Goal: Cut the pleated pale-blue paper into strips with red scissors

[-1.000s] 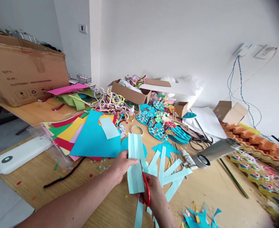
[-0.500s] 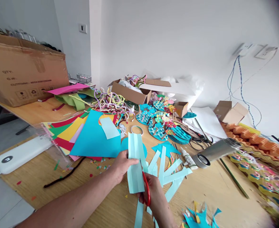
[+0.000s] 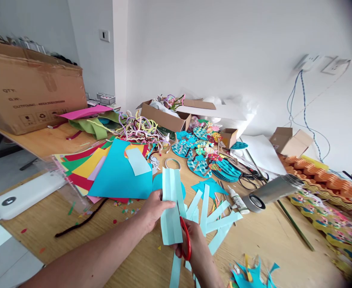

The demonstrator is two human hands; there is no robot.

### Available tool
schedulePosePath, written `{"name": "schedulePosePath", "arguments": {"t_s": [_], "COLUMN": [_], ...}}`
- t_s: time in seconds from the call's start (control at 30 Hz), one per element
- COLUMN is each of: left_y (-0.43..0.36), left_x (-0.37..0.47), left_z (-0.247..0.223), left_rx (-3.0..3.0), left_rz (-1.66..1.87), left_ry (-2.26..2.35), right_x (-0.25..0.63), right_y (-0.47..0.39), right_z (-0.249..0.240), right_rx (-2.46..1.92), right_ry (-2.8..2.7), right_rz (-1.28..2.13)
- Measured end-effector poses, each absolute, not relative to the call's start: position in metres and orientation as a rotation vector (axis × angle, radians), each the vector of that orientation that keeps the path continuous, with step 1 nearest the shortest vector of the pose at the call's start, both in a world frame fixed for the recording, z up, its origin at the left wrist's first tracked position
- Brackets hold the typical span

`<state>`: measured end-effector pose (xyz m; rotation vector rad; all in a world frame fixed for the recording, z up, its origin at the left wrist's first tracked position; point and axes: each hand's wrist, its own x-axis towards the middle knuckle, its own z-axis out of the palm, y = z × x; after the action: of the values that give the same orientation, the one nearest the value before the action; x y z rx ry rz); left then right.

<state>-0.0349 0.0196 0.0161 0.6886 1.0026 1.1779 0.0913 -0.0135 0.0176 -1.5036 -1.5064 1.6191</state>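
Scissors (image 3: 189,249) edge toward 3 o'clock, gripped by right hand (image 3: 196,238); left hand (image 3: 155,209) pinches paper (image 3: 169,229), its 3-o'clock strip (image 3: 181,201) apparently only partly cut free.

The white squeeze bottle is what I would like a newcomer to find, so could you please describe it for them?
On the right part of the wooden table, find the large silver metal flask lying on its side. Just left of it lies the white squeeze bottle, its narrow nozzle pointing away from the camera. Its rounded, labelled body sets it apart from the flat pale-blue paper strips.
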Motion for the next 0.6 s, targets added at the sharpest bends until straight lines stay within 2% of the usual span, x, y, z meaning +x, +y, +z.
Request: {"name": "schedulePosePath", "arguments": {"t_s": [0.6], "left_y": [0.0215], "left_x": [-0.0373], "left_z": [0.0201], "left_rx": [0.652], "left_rz": [1.192], "left_ry": [1.065], "right_x": [0.0874], "right_y": [-0.0145], "right_z": [0.0261], "right_rx": [-1.600], "right_ry": [-1.460], "right_rz": [1.626]}}
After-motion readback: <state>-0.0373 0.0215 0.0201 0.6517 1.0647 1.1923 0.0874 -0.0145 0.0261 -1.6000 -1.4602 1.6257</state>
